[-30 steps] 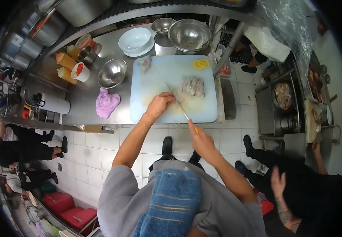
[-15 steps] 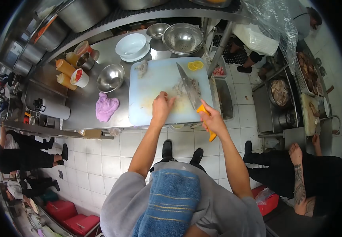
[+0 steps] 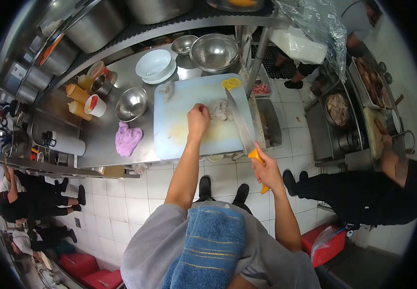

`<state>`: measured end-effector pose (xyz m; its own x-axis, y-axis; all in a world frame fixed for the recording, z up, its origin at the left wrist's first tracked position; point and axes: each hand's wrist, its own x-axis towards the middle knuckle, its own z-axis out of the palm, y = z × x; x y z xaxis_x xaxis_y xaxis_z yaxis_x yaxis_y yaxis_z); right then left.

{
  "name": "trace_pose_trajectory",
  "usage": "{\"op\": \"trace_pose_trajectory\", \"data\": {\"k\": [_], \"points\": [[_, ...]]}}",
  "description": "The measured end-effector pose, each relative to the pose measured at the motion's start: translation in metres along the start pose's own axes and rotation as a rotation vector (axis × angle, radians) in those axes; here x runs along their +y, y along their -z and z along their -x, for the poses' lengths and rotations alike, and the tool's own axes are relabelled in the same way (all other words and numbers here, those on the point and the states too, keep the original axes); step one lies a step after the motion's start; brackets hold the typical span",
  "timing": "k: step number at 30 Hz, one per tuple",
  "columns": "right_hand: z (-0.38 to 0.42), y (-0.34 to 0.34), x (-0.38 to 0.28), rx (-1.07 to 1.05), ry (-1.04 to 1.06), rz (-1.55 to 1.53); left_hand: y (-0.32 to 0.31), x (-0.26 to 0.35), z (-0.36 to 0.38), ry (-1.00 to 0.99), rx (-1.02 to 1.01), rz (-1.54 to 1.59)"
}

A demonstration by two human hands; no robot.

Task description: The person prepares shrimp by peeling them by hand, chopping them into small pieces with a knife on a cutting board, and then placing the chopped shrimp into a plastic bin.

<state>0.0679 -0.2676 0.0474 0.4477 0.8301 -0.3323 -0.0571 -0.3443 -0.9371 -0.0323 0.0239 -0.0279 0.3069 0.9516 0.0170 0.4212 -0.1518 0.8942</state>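
Note:
My right hand (image 3: 267,170) grips the orange handle of a chef's knife (image 3: 242,124), whose long blade slants up over the right side of the white cutting board (image 3: 182,139). Beside the blade lies a pile of chopped greyish, translucent food (image 3: 220,111). At the left edge of this pile is my left hand (image 3: 198,119), its fingers curled in; what they hold, if anything, is hidden. A separate lump of similar greyish food (image 3: 168,90) sits at the board's upper left. Yellow lemon slices (image 3: 231,83) lie near the knife tip.
Left of the board are a purple cloth (image 3: 128,138), a steel bowl (image 3: 131,105), and squeeze bottles (image 3: 77,91). White bowls (image 3: 154,66) and a colander (image 3: 215,52) stand behind it. A loaded shelf (image 3: 170,25) hangs overhead. A person (image 3: 358,195) stands at the right-hand counter.
The knife has shifted right, away from the chopped pile, and my right hand has come lower and further right. My left fingers have curled in beside the pile. The view has shifted slightly.

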Motion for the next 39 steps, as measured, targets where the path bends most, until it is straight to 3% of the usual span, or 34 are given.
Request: {"op": "trace_pose_trajectory", "data": {"k": [4, 10, 16, 18, 21, 24, 28, 30, 32, 33, 34, 36, 37, 39], "points": [[0.009, 0.004, 0.009, 0.025, -0.058, 0.04, 0.001, -0.012, 0.002, -0.125, -0.024, -0.154], [0.0, 0.001, 0.042, 0.219, 0.252, 0.46, 0.006, -0.017, -0.014, -0.036, 0.059, -0.15], [-0.005, -0.014, 0.041, 0.188, 0.136, 0.66, -0.004, -0.009, -0.039, -0.102, 0.02, -0.146], [-0.002, -0.013, 0.038, 0.18, 0.14, 0.651, 0.0, -0.012, -0.033, -0.155, 0.051, -0.24], [0.001, -0.014, 0.039, 0.183, 0.142, 0.618, 0.006, -0.012, -0.021, -0.042, -0.063, -0.159], [0.0, -0.014, 0.043, 0.208, 0.175, 0.575, -0.009, -0.01, -0.025, -0.117, -0.059, -0.085], [0.002, -0.013, 0.035, 0.213, 0.159, 0.512, -0.018, -0.01, -0.034, -0.395, -0.035, -0.214], [0.004, -0.016, 0.051, 0.213, 0.248, 0.447, -0.001, -0.022, -0.05, -0.319, -0.057, -0.187], [0.011, -0.011, 0.066, 0.256, 0.325, 0.376, 0.016, -0.086, -0.095, -0.573, 0.185, -0.352], [0.015, -0.013, 0.066, 0.272, 0.361, 0.34, 0.037, -0.097, -0.106, -0.579, 0.203, -0.334], [0.02, -0.015, 0.06, 0.29, 0.387, 0.378, 0.044, -0.142, -0.142, -0.869, 0.405, -0.606], [0.03, -0.019, 0.048, 0.289, 0.398, 0.397, 0.081, -0.088, -0.136, -0.564, 0.103, -0.607], [0.031, -0.02, 0.043, 0.267, 0.392, 0.382, 0.086, -0.088, -0.14, -0.641, 0.135, -0.721], [0.032, -0.025, 0.037, 0.209, 0.386, 0.353, 0.093, -0.083, -0.148, -0.462, 0.003, -0.837]]}}
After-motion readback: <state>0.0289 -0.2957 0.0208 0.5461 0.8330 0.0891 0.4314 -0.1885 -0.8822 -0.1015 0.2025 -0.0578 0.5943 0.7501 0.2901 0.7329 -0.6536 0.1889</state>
